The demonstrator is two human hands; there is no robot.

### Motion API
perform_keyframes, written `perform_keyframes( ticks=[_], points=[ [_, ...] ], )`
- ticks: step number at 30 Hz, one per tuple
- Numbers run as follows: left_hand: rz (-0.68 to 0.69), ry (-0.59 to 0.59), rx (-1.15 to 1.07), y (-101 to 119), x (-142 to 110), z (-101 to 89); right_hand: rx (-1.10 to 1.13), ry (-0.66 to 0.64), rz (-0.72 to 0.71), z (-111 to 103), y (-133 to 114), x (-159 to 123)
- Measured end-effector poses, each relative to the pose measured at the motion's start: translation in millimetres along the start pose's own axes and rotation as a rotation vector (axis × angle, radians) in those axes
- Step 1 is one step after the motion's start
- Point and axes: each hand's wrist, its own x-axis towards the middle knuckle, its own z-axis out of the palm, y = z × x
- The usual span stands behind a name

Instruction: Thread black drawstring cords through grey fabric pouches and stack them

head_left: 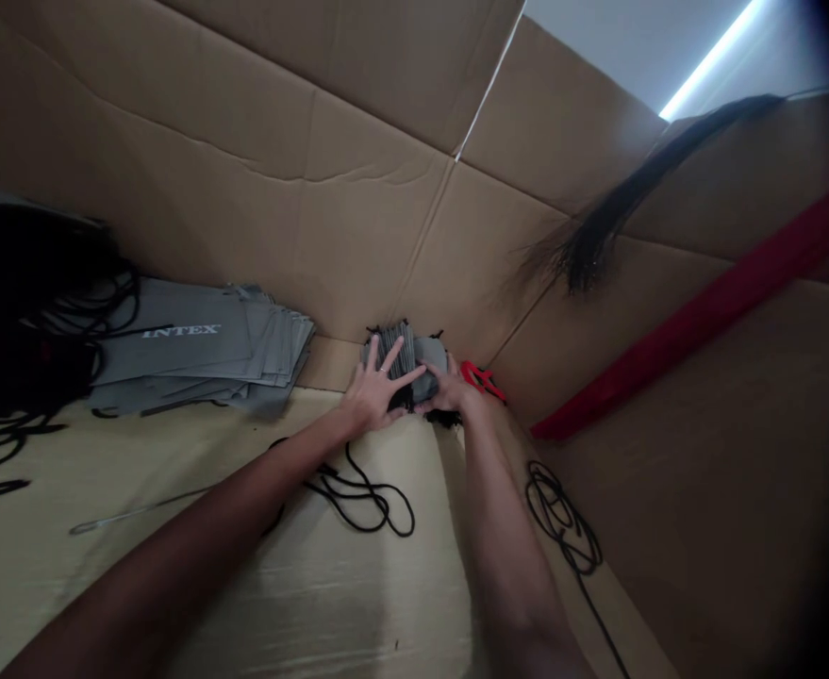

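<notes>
mostly, the room here is brown cardboard point(223, 179), creased panels standing round a pale yellowish work surface point(357, 604) with a faint sheen. a bright light point(711, 61) shows past the top edge. at the far end of the surface, by the corner of the cardboard, sits a bundle of thin grey pieces point(406, 347), packed side by side, with a rounded grey piece point(431, 355) just to its right. the left hand point(368, 394) lies against the bundle, fingers spread wide, gripping nothing that shows. the right hand point(452, 389) is half bent at the rounded piece — whether it grips or only presses, i cannot tell. a red cord point(483, 380) lies just beyond it.

left of them is a pile of grey bags point(188, 344), one marked "intex". the dark heap of cords point(24, 302) is cut off by the frame and too black to sort out. the left forearm hides part of a loose black cord point(368, 495) — and the right edge fades into shadow.
</notes>
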Motion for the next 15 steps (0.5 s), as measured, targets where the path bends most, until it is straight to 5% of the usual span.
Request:
perform_keyframes(
  ticks=[5, 15],
  points=[
    [-0.109, -0.026, -0.04, -8, 20, 3.0, -0.004, -0.021, 0.036, 8, 7, 7],
    [-0.154, 0.0, -0.147, -17, 3, -6.0, 0.118, 0.084, -0.028, 7, 17, 10]
  ],
)
